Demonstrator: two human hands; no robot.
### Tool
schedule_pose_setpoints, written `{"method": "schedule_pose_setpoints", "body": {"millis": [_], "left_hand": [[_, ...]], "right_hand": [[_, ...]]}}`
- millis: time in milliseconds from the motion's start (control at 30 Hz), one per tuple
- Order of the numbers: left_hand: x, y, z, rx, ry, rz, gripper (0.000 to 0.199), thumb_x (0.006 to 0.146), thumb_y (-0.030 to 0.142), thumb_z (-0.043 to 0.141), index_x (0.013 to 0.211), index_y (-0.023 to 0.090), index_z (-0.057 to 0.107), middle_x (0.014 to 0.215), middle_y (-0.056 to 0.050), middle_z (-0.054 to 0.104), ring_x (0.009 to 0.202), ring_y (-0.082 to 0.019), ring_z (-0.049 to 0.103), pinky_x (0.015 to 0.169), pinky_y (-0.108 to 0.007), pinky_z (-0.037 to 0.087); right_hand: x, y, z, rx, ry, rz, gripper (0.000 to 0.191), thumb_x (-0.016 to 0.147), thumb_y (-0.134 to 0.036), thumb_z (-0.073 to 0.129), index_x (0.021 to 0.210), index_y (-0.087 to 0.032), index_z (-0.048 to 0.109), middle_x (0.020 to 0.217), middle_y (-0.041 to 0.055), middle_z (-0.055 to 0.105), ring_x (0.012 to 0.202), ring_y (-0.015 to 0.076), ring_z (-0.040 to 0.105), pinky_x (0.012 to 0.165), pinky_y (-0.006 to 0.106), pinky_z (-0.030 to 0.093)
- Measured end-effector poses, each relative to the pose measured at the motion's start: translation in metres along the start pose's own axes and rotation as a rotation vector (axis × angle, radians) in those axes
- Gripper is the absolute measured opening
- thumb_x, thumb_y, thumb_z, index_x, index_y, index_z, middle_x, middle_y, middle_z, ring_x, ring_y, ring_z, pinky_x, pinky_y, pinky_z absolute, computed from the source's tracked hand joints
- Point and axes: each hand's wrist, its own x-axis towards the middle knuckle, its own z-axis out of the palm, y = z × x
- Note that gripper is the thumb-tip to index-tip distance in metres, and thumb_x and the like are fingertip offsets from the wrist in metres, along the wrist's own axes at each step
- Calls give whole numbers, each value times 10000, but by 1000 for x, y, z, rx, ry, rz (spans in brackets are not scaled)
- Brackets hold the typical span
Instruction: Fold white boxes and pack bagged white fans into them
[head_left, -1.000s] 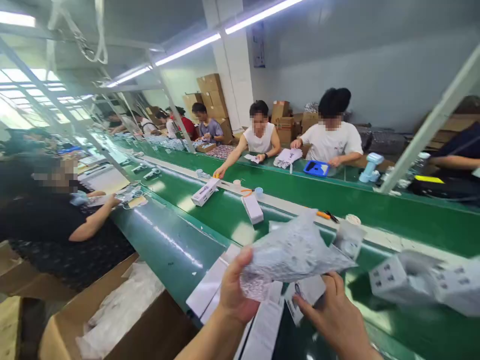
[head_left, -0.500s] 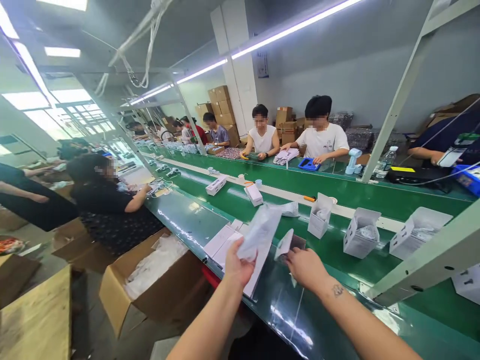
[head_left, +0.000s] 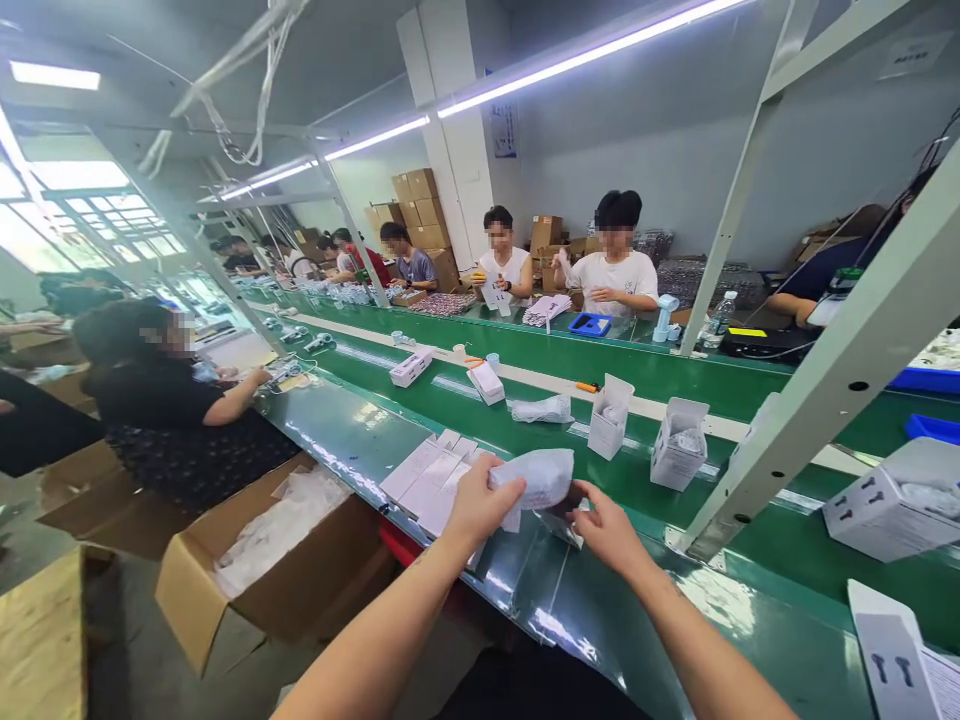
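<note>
1. Left hand [head_left: 480, 505]: I read the fingers and thumb as closed on the near end of a white translucent plastic bag [head_left: 534, 478], pinching it just above the near edge of the desk [head_left: 555, 610].
2. Right hand [head_left: 611, 532]: the fingers are curled and drawn together at the far end of the bag. I cannot tell whether they pinch the bag or a small dark item [head_left: 566, 522] beside it.
3. Bag position: the bag is suspended between both hands, lying roughly level and close above the near edge of the desk.
4. Left of the left hand: a stack of flat white cartons [head_left: 424, 482] rests along the near edge, just beside the hand. Working room on that side is tight.
5. Ahead of the hands: a strip of green belt separates them from two open white cartons [head_left: 609, 418] [head_left: 679, 445] and a second bag [head_left: 540, 408]. These items stand well within my reach.
6. Far side of the desk: two closed white boxes [head_left: 411, 367] [head_left: 486, 382] lie near the pale centre strip, with an orange-handled tool [head_left: 587, 386] farther right.
7. Beyond the near edge: an open cardboard box [head_left: 300, 590] of plastic bags sits on the floor at left. A co-worker in a dark shirt [head_left: 161, 390] works farther along this side, and another in a white T-shirt [head_left: 615, 280] sits across the desk.
</note>
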Motion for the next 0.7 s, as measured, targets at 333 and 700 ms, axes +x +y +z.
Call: {"method": "schedule_pose_setpoints", "body": {"millis": [333,700], "left_hand": [[30,28,14,354,-376,284,268,635,258,663,887,202,592,859,-25,622,848,-232,583,743,-303,426],[61,42,-14,522,-500,-32,274,633,307,697,876,197,632,737,8,638,714,-196,624,541,-239,411]], "right_hand": [[61,35,-16,435,-221,-43,578,685,-208,649,1248,-176,524,1181,76,630,1113,256,586,920,388,483],[53,51,-2,710,-468,-165,841,620,-357,795,1318,-259,336,1213,52,552,1123,261,548,1012,437,421]]}}
